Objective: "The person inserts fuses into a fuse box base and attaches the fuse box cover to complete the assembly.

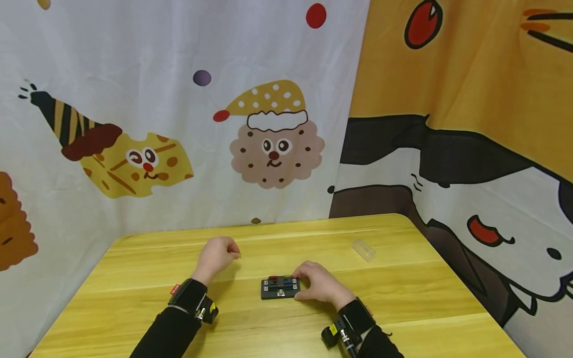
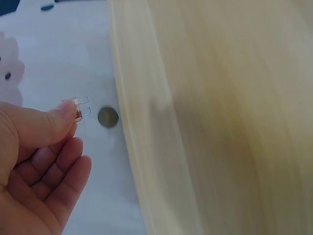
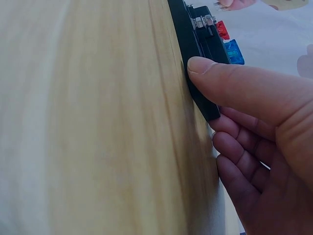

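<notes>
On the table lies a black fuse block (image 1: 280, 293) with metal screw terminals along it. A red fuse (image 3: 223, 30) and a blue fuse (image 3: 234, 52) stand in it, and a bit of yellow shows beside them in the head view. My right hand (image 1: 320, 284) grips the block's right end, thumb on the near edge and fingers round the far side. Held up left of the block, my left hand (image 1: 217, 258) pinches a small clear blade fuse (image 2: 78, 115) between thumb and forefinger. Its two metal prongs stick out past the fingertips.
A clear plastic cover (image 1: 363, 250) lies on the wooden table (image 1: 241, 328), behind and to the right of the block. The table's far edge meets a cartoon-printed curtain (image 1: 179, 99). Both wrists wear black straps with small cameras.
</notes>
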The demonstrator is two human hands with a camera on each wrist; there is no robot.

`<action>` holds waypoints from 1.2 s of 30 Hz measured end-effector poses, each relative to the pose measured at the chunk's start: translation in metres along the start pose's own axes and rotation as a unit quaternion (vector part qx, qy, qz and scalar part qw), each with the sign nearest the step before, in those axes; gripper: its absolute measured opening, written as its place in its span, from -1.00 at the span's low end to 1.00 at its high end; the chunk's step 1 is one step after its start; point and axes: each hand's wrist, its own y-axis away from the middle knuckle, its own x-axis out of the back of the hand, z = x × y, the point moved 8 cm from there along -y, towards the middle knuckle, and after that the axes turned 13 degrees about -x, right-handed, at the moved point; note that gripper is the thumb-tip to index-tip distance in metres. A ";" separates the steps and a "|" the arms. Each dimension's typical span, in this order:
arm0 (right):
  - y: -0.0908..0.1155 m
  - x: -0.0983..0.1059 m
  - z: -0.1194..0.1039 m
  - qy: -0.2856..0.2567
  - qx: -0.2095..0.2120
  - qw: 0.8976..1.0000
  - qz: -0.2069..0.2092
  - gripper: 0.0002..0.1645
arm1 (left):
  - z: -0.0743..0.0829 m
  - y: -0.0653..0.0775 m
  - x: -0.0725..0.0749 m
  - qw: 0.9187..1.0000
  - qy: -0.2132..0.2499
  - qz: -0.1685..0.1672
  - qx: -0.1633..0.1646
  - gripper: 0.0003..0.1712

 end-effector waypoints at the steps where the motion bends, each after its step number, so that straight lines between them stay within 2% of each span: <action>1: 0.000 0.000 0.000 -0.001 0.000 1.000 0.000 -0.47 | 0.004 0.000 -0.002 1.000 0.003 -0.001 -0.006 -0.82; 5: 0.000 0.001 0.000 -0.004 0.001 1.000 0.001 -0.47 | 0.020 -0.001 -0.007 1.000 0.015 -0.006 -0.024 -0.82; 12: 0.000 0.001 -0.002 -0.012 0.008 1.000 -0.001 -0.47 | 0.037 0.001 -0.017 0.999 0.024 -0.011 -0.033 -0.79; 19: 0.000 0.000 0.000 -0.007 -0.004 1.000 -0.005 -0.47 | 0.059 0.005 -0.024 0.996 0.042 -0.014 -0.078 -0.78; 25: 0.000 0.000 0.001 -0.011 -0.008 1.000 -0.005 -0.48 | 0.077 0.011 -0.029 0.992 0.037 -0.031 -0.114 -0.79; 30: 0.000 0.001 0.000 -0.010 -0.006 1.000 -0.001 -0.48 | 0.085 0.013 -0.035 0.991 0.039 -0.041 -0.123 -0.77; 36: 0.000 0.001 -0.001 -0.013 -0.008 1.000 -0.005 -0.48 | 0.088 0.015 -0.045 0.989 0.042 -0.050 -0.132 -0.77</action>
